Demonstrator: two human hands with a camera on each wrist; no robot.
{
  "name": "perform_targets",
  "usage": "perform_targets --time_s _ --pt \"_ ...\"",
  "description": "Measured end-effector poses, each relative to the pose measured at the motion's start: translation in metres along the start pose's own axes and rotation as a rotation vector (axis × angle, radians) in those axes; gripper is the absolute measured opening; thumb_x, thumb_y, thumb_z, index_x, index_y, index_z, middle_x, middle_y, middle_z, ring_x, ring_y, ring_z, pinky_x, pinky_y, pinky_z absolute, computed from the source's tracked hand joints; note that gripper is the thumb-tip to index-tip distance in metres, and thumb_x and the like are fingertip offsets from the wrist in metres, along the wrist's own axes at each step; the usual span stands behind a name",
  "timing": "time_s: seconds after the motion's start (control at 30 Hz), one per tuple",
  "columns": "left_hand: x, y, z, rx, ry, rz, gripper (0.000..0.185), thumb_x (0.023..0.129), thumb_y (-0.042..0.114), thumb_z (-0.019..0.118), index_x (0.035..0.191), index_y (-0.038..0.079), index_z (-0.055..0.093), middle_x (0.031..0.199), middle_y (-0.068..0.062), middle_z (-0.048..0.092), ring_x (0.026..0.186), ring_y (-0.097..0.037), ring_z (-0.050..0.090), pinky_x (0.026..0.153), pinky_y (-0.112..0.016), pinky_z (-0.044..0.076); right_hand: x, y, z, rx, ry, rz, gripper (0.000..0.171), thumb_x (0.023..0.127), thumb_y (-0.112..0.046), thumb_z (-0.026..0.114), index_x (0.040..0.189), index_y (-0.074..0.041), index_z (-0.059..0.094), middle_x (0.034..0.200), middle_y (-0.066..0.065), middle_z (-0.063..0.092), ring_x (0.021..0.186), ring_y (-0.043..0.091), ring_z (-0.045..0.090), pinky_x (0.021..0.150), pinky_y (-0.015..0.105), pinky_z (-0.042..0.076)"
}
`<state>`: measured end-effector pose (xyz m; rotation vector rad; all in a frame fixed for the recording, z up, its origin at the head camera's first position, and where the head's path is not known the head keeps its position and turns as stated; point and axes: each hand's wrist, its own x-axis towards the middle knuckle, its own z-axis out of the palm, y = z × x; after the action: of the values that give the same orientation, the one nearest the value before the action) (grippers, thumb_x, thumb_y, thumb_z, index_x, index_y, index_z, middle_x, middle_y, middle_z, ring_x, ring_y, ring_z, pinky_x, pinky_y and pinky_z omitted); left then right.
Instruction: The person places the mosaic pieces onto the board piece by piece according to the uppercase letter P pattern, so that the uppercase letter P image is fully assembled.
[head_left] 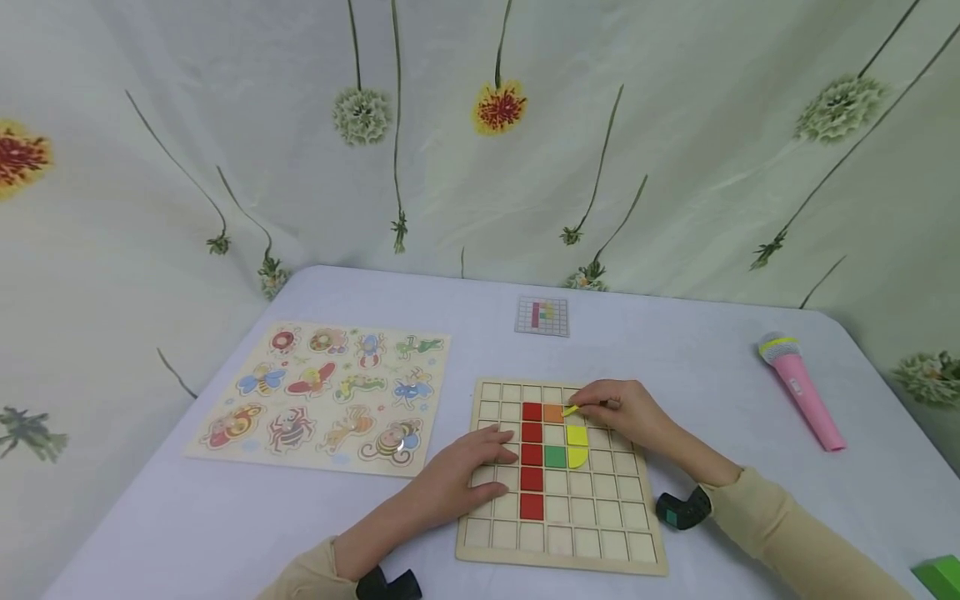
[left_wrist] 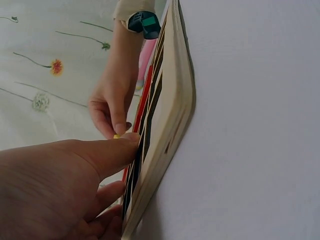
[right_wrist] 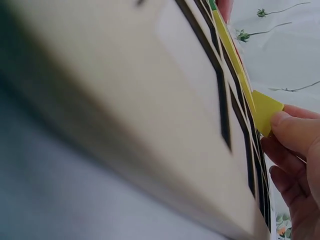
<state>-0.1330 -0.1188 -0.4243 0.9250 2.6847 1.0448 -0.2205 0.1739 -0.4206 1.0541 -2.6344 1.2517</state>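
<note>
On the wooden grid board (head_left: 592,542) atop the worktop (head_left: 750,375), right hand (head_left: 626,412) fingers pinched a small yellow tile (head_left: 571,410), seemingly light, stiff, best gripped by its edges, left hand (head_left: 468,471) flat alongside.

We cannot read the small pattern card (head_left: 542,316) at the table's far edge; its coloured cells are too small to tell apart. The green block (head_left: 939,575) is cut off by the head view's lower right corner. In the right wrist view the grid board (right_wrist: 150,125) is blurred close up, and the right hand (right_wrist: 295,165) runs off the frame, covering part of the yellow piece (right_wrist: 264,116).
</note>
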Motion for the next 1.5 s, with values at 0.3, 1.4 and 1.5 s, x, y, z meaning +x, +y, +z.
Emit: perform_targets --time_s 0.3,1.4,1.5 --pt "0.000 -0.001 0.000 0.007 -0.001 -0.004 0.032 0.086 0.020 0.070 0.117 0.015 0.063 0.140 0.001 0.044 0.134 -0.019 0.029 0.107 -0.039 0.027 0.001 -0.005 0.002 0.044 0.023 0.150 0.008 0.088 -0.008 0.065 0.096 -0.010 0.066 0.087 -0.005 0.064 0.074 0.013 0.057 0.064 0.025 0.049" --pt "0.000 0.001 0.000 0.003 0.004 -0.003 0.033 0.084 0.020 0.071 0.116 0.013 0.064 0.140 -0.001 0.045 0.134 -0.019 0.029 0.106 -0.041 0.029 0.005 -0.014 0.006 0.016 0.021 0.225 0.006 0.083 -0.007 0.071 0.087 -0.010 0.068 0.082 -0.005 0.063 0.071 0.014 0.056 0.065 0.025 0.051" --pt "0.000 0.001 0.000 0.001 -0.003 -0.016 0.033 0.085 0.020 0.071 0.116 0.014 0.064 0.140 0.000 0.044 0.134 -0.018 0.028 0.107 -0.039 0.028 0.005 -0.014 0.005 0.004 0.022 0.211 0.007 0.084 -0.005 0.069 0.088 -0.010 0.068 0.085 -0.005 0.063 0.074 0.015 0.056 0.067 0.025 0.051"
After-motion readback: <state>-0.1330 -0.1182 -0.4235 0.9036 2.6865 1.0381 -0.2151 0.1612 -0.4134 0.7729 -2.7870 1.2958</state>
